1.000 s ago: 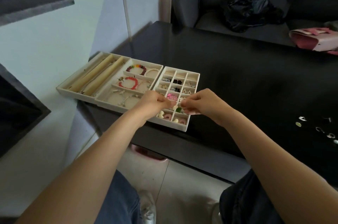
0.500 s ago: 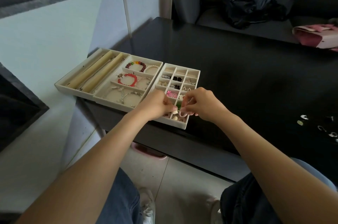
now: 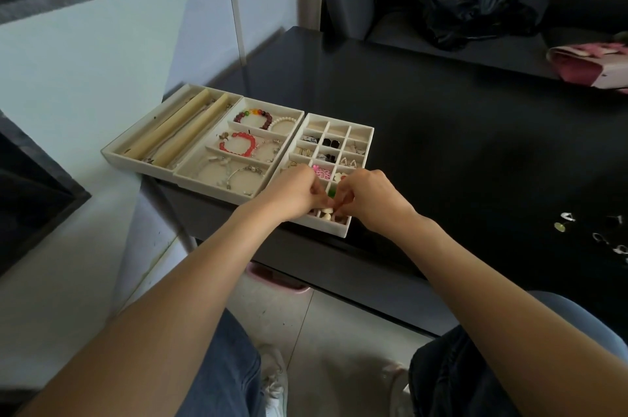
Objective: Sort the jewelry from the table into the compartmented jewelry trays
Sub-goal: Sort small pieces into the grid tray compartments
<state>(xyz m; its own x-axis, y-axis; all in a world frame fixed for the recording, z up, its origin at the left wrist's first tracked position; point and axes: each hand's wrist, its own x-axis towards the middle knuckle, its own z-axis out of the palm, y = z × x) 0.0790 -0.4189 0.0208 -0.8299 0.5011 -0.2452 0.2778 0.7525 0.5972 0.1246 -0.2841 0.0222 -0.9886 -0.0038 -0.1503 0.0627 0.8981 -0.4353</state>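
Three cream jewelry trays sit side by side at the black table's left front corner. The small-grid tray (image 3: 360,127) holds earrings and small pieces. The middle tray (image 3: 272,108) holds a red bracelet (image 3: 238,144) and other beaded bracelets. The left tray (image 3: 136,137) has long rolls. My left hand (image 3: 294,194) and my right hand (image 3: 368,200) meet over the grid tray's near compartments, fingertips pinched together around a small item hidden between them. Several loose earrings (image 3: 598,236) lie on the table at the far right.
A black bag (image 3: 475,5) rests on the dark sofa behind the table, beside a pink and white pouch (image 3: 591,64). The white wall is close on the left. A pink bin (image 3: 278,280) shows under the table edge, above my knees.
Both hands have shifted slightly toward me, from the grid tray's middle compartments to its near row, staying pinched together.
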